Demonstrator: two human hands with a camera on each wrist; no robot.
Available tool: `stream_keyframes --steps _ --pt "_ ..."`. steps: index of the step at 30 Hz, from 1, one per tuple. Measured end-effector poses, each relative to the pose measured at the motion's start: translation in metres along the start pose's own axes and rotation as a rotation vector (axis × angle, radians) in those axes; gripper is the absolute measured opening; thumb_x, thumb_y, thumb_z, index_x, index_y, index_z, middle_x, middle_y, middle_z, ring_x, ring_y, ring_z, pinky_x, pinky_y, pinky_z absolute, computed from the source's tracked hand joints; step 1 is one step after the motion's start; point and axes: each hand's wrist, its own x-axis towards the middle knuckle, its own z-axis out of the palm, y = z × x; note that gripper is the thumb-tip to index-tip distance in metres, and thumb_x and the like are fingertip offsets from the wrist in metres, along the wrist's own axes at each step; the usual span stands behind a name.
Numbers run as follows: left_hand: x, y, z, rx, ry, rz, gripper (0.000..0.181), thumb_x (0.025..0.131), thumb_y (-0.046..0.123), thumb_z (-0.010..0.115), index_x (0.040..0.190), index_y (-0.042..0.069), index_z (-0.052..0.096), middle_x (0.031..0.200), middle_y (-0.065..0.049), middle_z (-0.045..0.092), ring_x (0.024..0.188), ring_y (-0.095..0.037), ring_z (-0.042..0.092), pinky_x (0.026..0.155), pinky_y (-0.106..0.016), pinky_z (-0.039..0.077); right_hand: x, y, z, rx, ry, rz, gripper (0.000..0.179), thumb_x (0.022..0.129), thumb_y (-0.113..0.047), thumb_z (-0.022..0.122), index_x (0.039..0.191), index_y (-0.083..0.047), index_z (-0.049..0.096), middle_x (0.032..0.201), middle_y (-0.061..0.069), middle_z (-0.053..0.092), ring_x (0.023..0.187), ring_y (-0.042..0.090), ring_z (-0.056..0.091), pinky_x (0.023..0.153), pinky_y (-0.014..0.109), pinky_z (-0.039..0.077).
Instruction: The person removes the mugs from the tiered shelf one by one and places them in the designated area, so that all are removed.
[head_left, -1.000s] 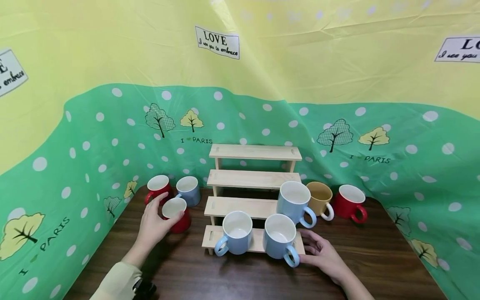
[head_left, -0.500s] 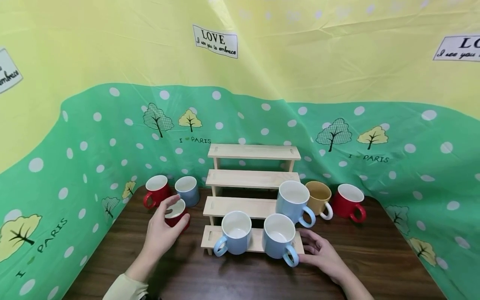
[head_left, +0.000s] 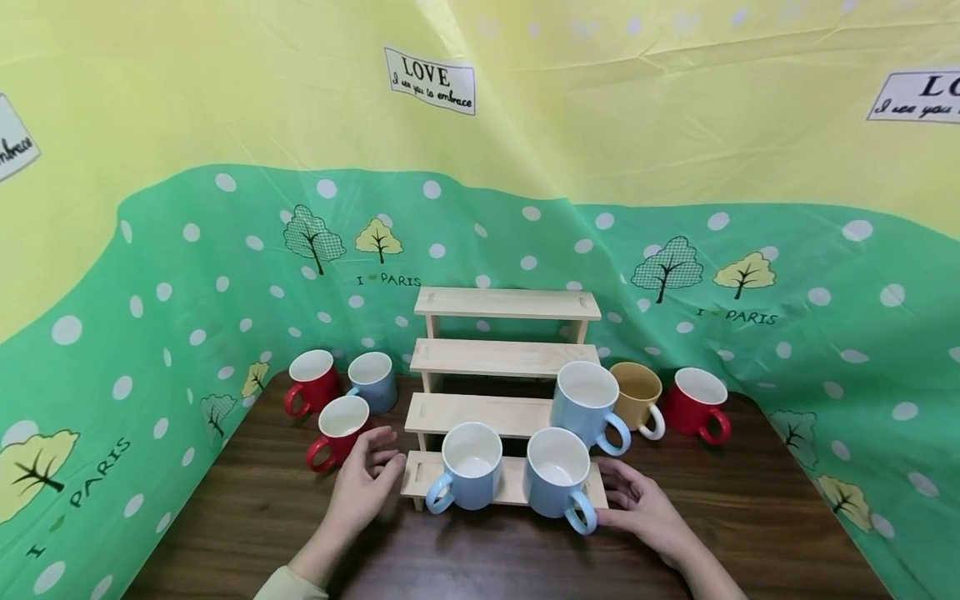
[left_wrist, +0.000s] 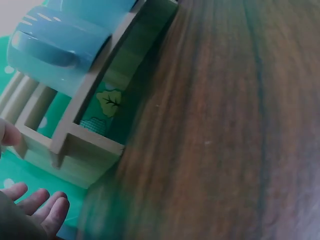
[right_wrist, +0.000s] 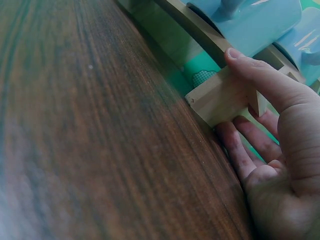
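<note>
A four-step wooden display stand [head_left: 480, 357] stands mid-table. On its bottom step are two light-blue mugs, a left one [head_left: 482, 486] and a right one [head_left: 546, 486]; a third light-blue mug [head_left: 576, 410] stands on the step above, at the right. My right hand [head_left: 647, 510] grips the right end of the bottom step, thumb at the front edge and fingers behind the side panel, as the right wrist view shows. My left hand [head_left: 366, 487] is just left of the stand's left end, fingers parted and holding nothing. Beside it stands a red mug [head_left: 347, 435], its handle turned left.
Behind at left are another red mug [head_left: 322, 385] and a blue mug [head_left: 380, 390]. Right of the stand are a mustard-yellow mug [head_left: 634, 408] and a red mug [head_left: 686, 412]. A printed green and yellow cloth [head_left: 480, 208] backs the dark wooden table [head_left: 757, 508].
My left hand has let go of the front left red mug and moved right and toward me, to the stand's left end. That mug's handle now shows. My right hand has stayed put.
</note>
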Motion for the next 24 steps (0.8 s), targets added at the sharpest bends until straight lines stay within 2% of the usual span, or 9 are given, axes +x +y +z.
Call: stream_keyframes --steps 4,10,16,19,24 --pt "-0.002 -0.008 0.004 -0.064 -0.035 0.003 0.047 0.098 -0.001 0.075 0.142 -0.006 0.058 0.138 -0.025 0.068 0.113 -0.038 0.074 0.089 -0.027 0.06 0.0 -0.001 0.0 0.003 0.006 0.024 0.08 0.092 -0.006 0.088 0.159 0.006 0.045 0.147 0.025 0.06 0.123 0.012 0.066 0.101 0.024 0.056" --pt "-0.002 -0.019 0.004 -0.099 -0.106 -0.019 0.054 0.097 0.001 0.079 0.146 0.0 0.058 0.14 -0.023 0.068 0.113 -0.036 0.072 0.09 -0.028 0.058 0.0 0.0 0.001 0.003 -0.003 0.005 0.08 0.092 -0.005 0.087 0.159 0.007 0.044 0.148 0.027 0.059 0.124 0.012 0.065 0.102 0.025 0.056" --pt "0.0 -0.029 -0.002 -0.156 -0.23 -0.028 0.067 0.097 0.004 0.079 0.158 0.005 0.05 0.153 -0.025 0.06 0.12 -0.034 0.069 0.096 -0.03 0.058 -0.001 0.0 0.002 0.008 0.001 -0.002 0.078 0.091 -0.004 0.087 0.157 0.007 0.046 0.146 0.026 0.061 0.122 0.012 0.067 0.101 0.025 0.057" --pt "0.0 -0.035 -0.005 -0.184 -0.295 -0.024 0.072 0.096 0.002 0.079 0.16 0.002 0.046 0.158 -0.028 0.055 0.123 -0.033 0.067 0.096 -0.03 0.058 0.0 0.0 0.002 0.009 -0.005 0.008 0.078 0.091 -0.003 0.087 0.156 0.008 0.046 0.146 0.025 0.061 0.122 0.012 0.067 0.101 0.026 0.057" --pt "0.002 -0.041 -0.007 -0.199 -0.386 0.02 0.077 0.093 0.002 0.082 0.16 -0.004 0.043 0.159 -0.033 0.05 0.123 -0.028 0.066 0.094 -0.03 0.058 0.0 -0.002 -0.003 0.008 -0.037 0.0 0.078 0.093 -0.004 0.086 0.157 0.009 0.044 0.149 0.028 0.059 0.123 0.011 0.067 0.101 0.026 0.057"
